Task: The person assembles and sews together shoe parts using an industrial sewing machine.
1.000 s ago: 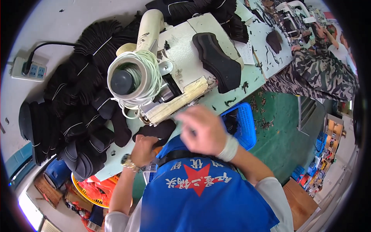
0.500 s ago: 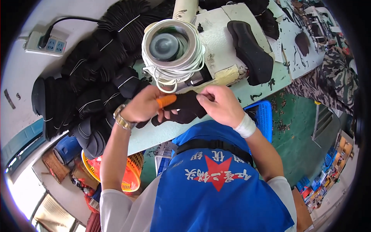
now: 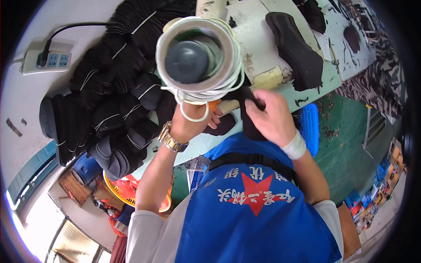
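My right hand [image 3: 275,120] is closed, thumb and fingers pinching a dark, flat, soft-looking black piece [image 3: 251,125] that hangs toward the table's front edge. To its left, my left hand [image 3: 189,122], with a metal watch on the wrist, reaches under the white cable loops of a round machine part [image 3: 197,87]. Its fingers are curled and partly hidden, an orange cover [image 3: 214,105] showing on one. Whatever they hold is not clear. Beside these fingertips lies another black piece [image 3: 224,126]. A stack of curved black pieces [image 3: 294,50] rests on the machine bed, beyond my right hand.
Tied bundles of black pieces [image 3: 105,118] pile up on the left of the table [image 3: 193,151]. A power strip [image 3: 47,61] with a plugged-in cord is on the wall. A blue basket [image 3: 310,127] stands by the right edge, a yellow basket [image 3: 116,190] below left. Camouflage cloth [image 3: 381,81] lies right.
My hands have moved apart and to the right in view. The left has gone under the cable loops; the right keeps a black piece, now held more upright. The view has shifted slightly.
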`<action>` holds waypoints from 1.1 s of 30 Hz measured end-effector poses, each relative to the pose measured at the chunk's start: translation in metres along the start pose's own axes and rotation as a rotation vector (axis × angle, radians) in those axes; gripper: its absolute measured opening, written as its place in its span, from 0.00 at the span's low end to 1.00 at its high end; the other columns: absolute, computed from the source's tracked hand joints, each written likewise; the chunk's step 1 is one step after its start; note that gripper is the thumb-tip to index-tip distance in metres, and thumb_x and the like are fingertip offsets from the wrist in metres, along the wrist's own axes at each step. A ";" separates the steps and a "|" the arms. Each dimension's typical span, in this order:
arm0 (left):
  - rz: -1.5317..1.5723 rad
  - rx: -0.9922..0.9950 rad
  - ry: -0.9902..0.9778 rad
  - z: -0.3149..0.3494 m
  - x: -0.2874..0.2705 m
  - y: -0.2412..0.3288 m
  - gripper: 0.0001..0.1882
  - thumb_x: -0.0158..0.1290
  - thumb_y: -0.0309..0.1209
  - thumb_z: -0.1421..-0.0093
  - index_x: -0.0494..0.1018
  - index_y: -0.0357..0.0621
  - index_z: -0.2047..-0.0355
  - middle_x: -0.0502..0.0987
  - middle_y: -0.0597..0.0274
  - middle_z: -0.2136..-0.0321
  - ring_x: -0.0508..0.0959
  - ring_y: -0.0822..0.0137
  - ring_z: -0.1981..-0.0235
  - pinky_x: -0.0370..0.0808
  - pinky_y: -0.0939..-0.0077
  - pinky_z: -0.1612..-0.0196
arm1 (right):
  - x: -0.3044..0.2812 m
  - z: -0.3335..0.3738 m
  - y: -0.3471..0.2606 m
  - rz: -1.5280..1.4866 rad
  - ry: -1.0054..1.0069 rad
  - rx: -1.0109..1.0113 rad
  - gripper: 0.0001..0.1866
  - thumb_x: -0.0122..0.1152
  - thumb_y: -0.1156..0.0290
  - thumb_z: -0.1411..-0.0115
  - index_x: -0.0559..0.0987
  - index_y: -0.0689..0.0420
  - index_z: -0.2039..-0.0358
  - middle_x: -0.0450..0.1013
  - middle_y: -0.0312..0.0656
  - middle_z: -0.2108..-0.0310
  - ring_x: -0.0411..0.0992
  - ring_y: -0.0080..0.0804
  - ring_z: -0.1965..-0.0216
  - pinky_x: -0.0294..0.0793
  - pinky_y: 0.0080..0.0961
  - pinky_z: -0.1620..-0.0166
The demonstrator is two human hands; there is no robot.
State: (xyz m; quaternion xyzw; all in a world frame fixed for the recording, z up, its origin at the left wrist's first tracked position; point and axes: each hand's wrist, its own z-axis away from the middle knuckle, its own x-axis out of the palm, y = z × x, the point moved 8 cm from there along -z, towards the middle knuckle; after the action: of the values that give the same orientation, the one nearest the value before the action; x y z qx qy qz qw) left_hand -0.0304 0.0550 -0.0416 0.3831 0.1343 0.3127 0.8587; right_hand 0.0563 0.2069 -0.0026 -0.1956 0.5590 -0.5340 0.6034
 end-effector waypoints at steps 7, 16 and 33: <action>0.369 -0.162 -0.066 0.007 0.000 -0.015 0.11 0.47 0.26 0.37 0.72 0.26 0.68 0.77 0.51 0.77 0.80 0.64 0.80 0.80 0.75 0.79 | 0.061 0.039 0.023 -0.935 -0.278 0.544 0.08 0.56 0.69 0.41 0.76 0.61 0.73 0.70 0.32 0.78 0.65 0.14 0.81 0.63 0.13 0.78; 0.125 -0.083 -0.019 0.004 0.004 -0.011 0.11 0.52 0.31 0.39 0.75 0.31 0.71 0.71 0.66 0.81 0.67 0.80 0.82 0.63 0.86 0.81 | 0.061 0.040 0.028 -1.039 -0.205 0.665 0.09 0.57 0.68 0.43 0.78 0.61 0.68 0.74 0.38 0.75 0.73 0.22 0.78 0.74 0.16 0.74; -0.564 0.590 -0.215 0.012 -0.030 0.070 0.13 0.50 0.27 0.41 0.75 0.40 0.56 0.78 0.52 0.58 0.76 0.62 0.59 0.71 0.69 0.52 | 0.104 0.022 0.005 -0.989 -0.302 0.560 0.21 0.56 0.58 0.38 0.76 0.69 0.62 0.77 0.49 0.65 0.78 0.33 0.66 0.78 0.23 0.63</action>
State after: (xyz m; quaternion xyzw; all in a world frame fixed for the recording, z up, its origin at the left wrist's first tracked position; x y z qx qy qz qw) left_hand -0.0779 0.0644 0.0182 0.5914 0.2272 -0.0281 0.7732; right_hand 0.0578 0.1113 -0.0489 -0.3402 0.1468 -0.8457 0.3840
